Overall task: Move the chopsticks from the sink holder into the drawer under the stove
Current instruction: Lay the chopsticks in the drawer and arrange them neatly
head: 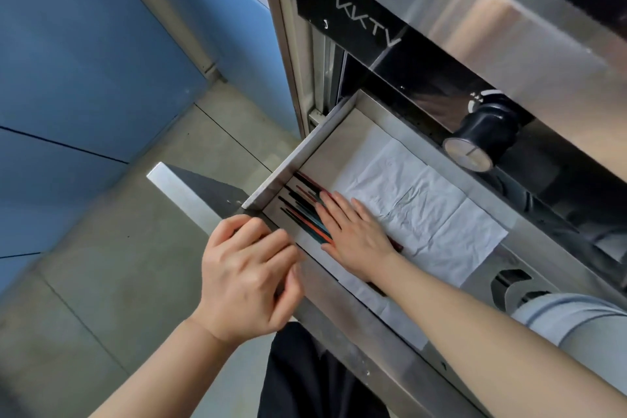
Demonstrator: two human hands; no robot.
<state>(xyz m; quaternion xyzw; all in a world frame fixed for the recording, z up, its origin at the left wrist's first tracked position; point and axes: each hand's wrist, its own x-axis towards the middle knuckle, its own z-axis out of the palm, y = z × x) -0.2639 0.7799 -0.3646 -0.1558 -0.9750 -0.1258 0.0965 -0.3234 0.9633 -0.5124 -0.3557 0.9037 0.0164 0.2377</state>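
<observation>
The steel drawer (281, 171) under the stove stands pulled out. Several dark chopsticks (302, 209), some with red and teal parts, lie inside along its front wall. My right hand (353, 234) lies flat on them with straight fingers, covering their near ends. A white paper sheet (427, 210) lines the drawer bottom beside them. My left hand (247, 275) rests on the drawer's front edge with its fingers curled over the rim.
A black round knob (481, 137) sticks out from the stove front just above the drawer. The stove's steel body (492, 10) rises overhead. A blue wall panel (84, 61) and the grey floor (118, 248) lie to the left.
</observation>
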